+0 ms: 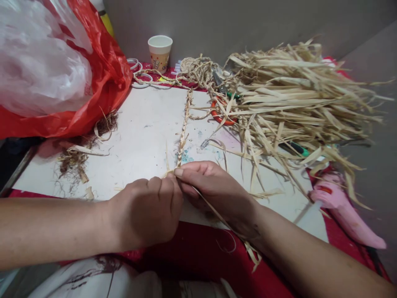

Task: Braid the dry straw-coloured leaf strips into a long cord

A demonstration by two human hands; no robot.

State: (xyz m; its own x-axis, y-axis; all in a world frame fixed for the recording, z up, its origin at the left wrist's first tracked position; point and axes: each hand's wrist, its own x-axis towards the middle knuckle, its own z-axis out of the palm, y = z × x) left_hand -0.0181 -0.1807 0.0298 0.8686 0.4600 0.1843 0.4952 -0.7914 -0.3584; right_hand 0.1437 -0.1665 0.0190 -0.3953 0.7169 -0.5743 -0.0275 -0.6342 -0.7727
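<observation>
Two hands meet over the white surface (145,124): the left hand (147,209) curls into a fist, its inside hidden; the right hand (214,188) pinches the near end of a straw braid (182,140) under its thumb. It runs near to far mid-surface, leaning right, pale tan, knobbly, frayed. A thin strand (214,210) trails near-right.

A slender straw-coloured braid (184,129), bristling with stray ends, stretches over a white board (145,120).
</observation>
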